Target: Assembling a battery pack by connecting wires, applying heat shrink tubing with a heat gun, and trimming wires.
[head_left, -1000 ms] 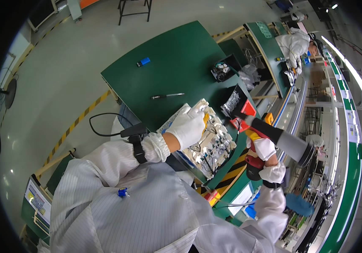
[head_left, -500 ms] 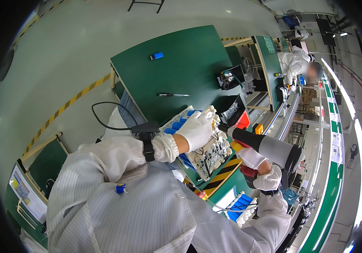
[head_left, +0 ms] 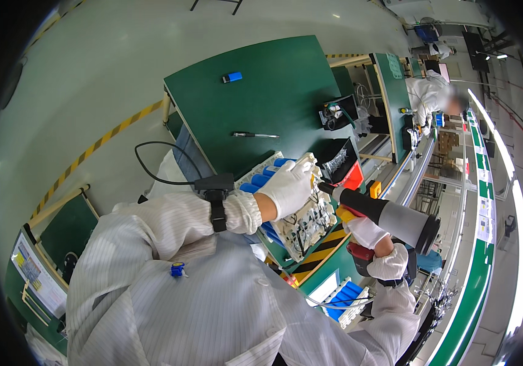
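A battery pack (head_left: 301,232) with a white frame, dark wiring and blue cylindrical cells (head_left: 260,180) lies on the green bench in front of me. My left hand (head_left: 287,189), in a white glove, rests over its far part. The fingers are bent together at the pack's edge; whatever they pinch is hidden. In my right hand (head_left: 366,232), also gloved, is a pistol-grip power driver (head_left: 395,218) with a black and grey barrel and red-black base. Its dark nose points left, close to my left fingertips; contact cannot be made out.
A pen (head_left: 255,135) and a blue-and-black small block (head_left: 232,77) lie on the green table (head_left: 200,104). Black bins (head_left: 342,152) stand beyond the pack, one by a red tray (head_left: 353,177). Another blue-celled pack (head_left: 345,299) sits lower right. A co-worker (head_left: 423,94) works farther off.
The whole view has shifted slightly. Both hands keep nearly the same places on the pack and driver, and the driver's rear end has dipped a little.
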`<state>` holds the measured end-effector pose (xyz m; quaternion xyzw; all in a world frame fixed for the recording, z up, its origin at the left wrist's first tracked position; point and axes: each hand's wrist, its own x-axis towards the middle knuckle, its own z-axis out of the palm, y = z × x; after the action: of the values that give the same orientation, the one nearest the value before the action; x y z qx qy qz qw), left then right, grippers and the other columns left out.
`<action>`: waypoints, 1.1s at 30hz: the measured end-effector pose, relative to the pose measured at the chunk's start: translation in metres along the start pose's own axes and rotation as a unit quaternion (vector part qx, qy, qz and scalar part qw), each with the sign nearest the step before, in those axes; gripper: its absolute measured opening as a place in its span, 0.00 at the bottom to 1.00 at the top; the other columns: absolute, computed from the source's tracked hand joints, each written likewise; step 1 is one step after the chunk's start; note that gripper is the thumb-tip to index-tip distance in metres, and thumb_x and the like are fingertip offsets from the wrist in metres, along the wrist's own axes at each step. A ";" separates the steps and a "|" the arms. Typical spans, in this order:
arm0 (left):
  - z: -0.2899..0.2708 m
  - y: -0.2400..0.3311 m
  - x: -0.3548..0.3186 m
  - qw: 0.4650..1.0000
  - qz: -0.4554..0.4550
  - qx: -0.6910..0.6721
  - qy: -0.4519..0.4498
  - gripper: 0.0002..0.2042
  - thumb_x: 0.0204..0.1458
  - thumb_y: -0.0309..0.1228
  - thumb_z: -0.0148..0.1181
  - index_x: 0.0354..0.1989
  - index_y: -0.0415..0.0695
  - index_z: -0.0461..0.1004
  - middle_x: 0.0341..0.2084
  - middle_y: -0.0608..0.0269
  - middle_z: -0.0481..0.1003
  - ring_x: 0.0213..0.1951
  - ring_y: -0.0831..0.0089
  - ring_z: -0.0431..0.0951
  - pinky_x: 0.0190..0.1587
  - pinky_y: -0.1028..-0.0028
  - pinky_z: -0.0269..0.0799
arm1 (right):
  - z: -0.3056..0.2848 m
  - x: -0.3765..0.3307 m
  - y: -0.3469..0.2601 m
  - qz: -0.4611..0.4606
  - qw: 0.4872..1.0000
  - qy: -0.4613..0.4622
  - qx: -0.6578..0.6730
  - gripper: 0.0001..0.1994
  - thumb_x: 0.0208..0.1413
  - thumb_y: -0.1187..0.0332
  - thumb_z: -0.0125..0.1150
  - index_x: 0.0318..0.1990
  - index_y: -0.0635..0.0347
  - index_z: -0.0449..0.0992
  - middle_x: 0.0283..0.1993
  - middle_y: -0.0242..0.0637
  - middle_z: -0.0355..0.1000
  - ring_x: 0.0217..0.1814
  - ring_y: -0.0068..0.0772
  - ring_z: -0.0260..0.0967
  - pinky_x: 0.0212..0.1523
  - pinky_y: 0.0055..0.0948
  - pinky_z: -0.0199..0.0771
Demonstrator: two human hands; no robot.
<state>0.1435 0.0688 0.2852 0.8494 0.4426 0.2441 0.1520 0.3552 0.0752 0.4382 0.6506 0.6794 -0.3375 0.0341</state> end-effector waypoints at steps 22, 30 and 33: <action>-0.013 -0.006 0.003 0.999 -0.039 -0.007 0.034 0.07 0.48 0.31 0.60 0.30 0.43 0.81 0.33 0.59 0.77 0.34 0.61 0.75 0.37 0.63 0.72 | 0.031 0.004 0.040 -0.079 0.994 0.071 -0.033 0.13 0.62 0.61 0.60 0.51 0.51 0.79 0.31 0.33 0.75 0.26 0.30 0.67 0.27 0.25 0.66; -0.019 -0.035 0.067 0.978 0.208 0.030 -0.022 0.05 0.49 0.33 0.60 0.24 0.49 0.79 0.28 0.64 0.75 0.34 0.64 0.78 0.38 0.62 0.73 | 0.069 -0.028 0.182 -0.057 0.841 0.479 0.244 0.08 0.68 0.66 0.53 0.43 0.60 0.74 0.32 0.35 0.73 0.27 0.28 0.71 0.30 0.28 0.71; -0.029 -0.030 0.094 0.934 0.306 0.139 -0.120 0.05 0.48 0.33 0.61 0.24 0.50 0.79 0.27 0.67 0.75 0.35 0.66 0.79 0.38 0.65 0.73 | 0.100 -0.037 0.229 -0.127 0.750 0.462 0.455 0.11 0.68 0.65 0.54 0.51 0.60 0.74 0.41 0.37 0.73 0.38 0.29 0.73 0.41 0.31 0.78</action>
<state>0.1537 0.1642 0.3213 0.9793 0.1694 0.1107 0.0023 0.5287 -0.0239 0.2839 0.5732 0.4547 -0.2666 -0.6275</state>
